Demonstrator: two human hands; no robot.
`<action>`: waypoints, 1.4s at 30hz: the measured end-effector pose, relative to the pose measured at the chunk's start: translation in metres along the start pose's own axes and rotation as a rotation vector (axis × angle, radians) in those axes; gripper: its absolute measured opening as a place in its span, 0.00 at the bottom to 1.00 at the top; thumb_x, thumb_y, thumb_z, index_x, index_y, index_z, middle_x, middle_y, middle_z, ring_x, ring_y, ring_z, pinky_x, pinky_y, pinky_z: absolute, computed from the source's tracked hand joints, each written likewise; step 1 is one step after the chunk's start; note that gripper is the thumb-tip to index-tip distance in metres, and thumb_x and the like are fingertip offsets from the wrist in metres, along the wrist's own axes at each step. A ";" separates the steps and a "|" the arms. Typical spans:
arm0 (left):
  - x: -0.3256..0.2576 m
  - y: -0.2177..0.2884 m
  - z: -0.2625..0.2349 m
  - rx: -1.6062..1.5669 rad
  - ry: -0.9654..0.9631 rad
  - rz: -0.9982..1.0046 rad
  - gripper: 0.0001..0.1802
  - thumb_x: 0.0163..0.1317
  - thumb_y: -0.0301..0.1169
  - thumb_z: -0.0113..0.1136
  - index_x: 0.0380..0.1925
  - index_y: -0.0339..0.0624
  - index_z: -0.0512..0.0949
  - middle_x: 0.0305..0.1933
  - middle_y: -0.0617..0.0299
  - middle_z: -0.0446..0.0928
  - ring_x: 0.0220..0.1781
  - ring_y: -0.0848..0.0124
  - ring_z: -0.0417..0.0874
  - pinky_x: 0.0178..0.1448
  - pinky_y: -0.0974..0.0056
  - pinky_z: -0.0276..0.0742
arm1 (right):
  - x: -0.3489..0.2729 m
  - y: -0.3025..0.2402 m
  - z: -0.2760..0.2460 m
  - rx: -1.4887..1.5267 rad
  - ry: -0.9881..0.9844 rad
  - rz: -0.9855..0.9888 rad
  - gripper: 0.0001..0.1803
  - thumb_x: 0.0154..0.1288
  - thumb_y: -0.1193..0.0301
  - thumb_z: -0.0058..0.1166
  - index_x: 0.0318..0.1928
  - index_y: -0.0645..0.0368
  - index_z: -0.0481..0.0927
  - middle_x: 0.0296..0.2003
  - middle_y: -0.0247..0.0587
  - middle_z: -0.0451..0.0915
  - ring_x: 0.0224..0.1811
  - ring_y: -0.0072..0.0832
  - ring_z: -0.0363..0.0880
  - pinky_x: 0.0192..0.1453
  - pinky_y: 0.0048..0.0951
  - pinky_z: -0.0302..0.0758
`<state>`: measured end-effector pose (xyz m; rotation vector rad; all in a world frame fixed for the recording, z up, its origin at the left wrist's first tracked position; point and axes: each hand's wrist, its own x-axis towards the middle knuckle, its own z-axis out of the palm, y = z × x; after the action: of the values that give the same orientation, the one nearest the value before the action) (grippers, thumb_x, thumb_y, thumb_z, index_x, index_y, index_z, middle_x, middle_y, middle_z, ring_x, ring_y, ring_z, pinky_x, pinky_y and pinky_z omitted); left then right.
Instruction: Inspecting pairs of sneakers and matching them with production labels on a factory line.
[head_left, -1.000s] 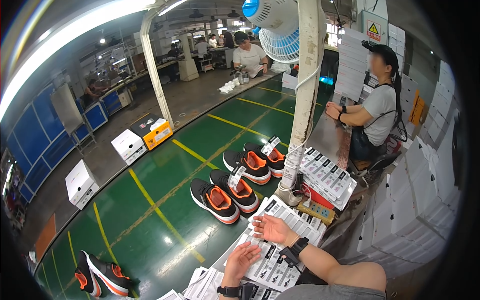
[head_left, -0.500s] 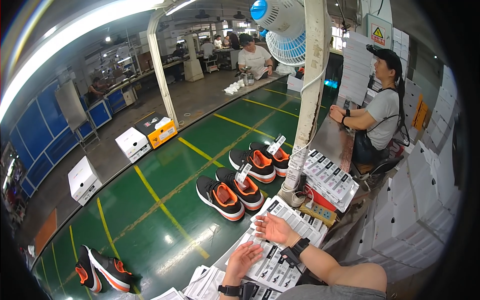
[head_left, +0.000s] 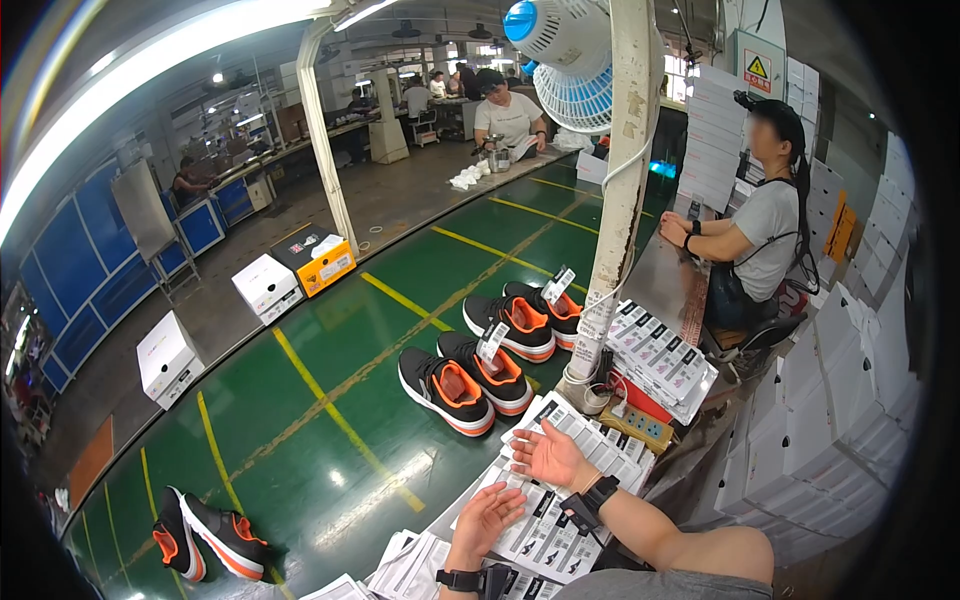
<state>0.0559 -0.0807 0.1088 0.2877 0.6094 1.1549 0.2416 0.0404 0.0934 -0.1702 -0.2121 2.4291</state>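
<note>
My left hand (head_left: 490, 516) hovers over the sheets of printed labels (head_left: 548, 530) at the near edge of the green belt, palm turned inward, fingers loosely curled but apart, holding nothing. Just right of it and farther off, my right hand (head_left: 550, 456) is also open, palm up, above the same sheets. Beyond my hands stand a pair of black running shoes (head_left: 446, 390) with orange linings and white soles, and a second such pair (head_left: 520, 325) behind. A white tag (head_left: 492, 342) sticks up from the nearer pair, another tag (head_left: 560, 286) from the farther one.
Another pair of shoes (head_left: 215, 535) lies at the belt's lower left. White boxes (head_left: 168, 360) and an orange-black box (head_left: 318, 262) line its far side. A post (head_left: 628, 150) with a fan and power strip (head_left: 640, 428) rises at right. A person (head_left: 765, 215) sits beyond.
The belt has crept a little to the right and away, carrying all the shoes and yellow lines with it. My hands have hardly moved.
</note>
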 end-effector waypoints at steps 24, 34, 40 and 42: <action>-0.008 0.000 0.002 -0.026 0.001 -0.004 0.19 0.64 0.31 0.51 0.52 0.32 0.68 0.51 0.41 0.74 0.56 0.48 0.75 0.61 0.47 0.70 | -0.002 0.005 0.007 -0.033 0.029 0.021 0.23 0.73 0.57 0.35 0.56 0.63 0.67 0.48 0.49 0.75 0.51 0.39 0.74 0.61 0.48 0.67; -0.011 0.001 0.006 -0.011 0.014 -0.002 0.19 0.64 0.31 0.49 0.52 0.32 0.68 0.51 0.41 0.74 0.56 0.49 0.75 0.61 0.48 0.70 | -0.003 0.006 0.010 -0.065 0.056 0.007 0.22 0.72 0.58 0.37 0.55 0.62 0.67 0.48 0.47 0.75 0.51 0.38 0.73 0.60 0.47 0.67; -0.012 0.001 0.007 -0.010 0.012 0.000 0.19 0.64 0.31 0.49 0.52 0.32 0.67 0.51 0.40 0.74 0.56 0.48 0.75 0.61 0.47 0.70 | -0.002 0.006 0.011 -0.040 0.025 0.025 0.20 0.72 0.59 0.38 0.54 0.62 0.68 0.48 0.48 0.74 0.53 0.39 0.73 0.62 0.47 0.66; -0.013 0.001 0.008 -0.011 0.013 0.001 0.19 0.64 0.31 0.49 0.52 0.32 0.68 0.51 0.40 0.74 0.56 0.48 0.75 0.61 0.47 0.70 | -0.003 0.007 0.012 -0.044 0.044 0.020 0.21 0.72 0.59 0.37 0.54 0.62 0.68 0.48 0.48 0.74 0.52 0.38 0.73 0.61 0.47 0.67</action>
<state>0.0562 -0.0913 0.1192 0.2714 0.6145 1.1616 0.2374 0.0323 0.1040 -0.2466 -0.2447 2.4394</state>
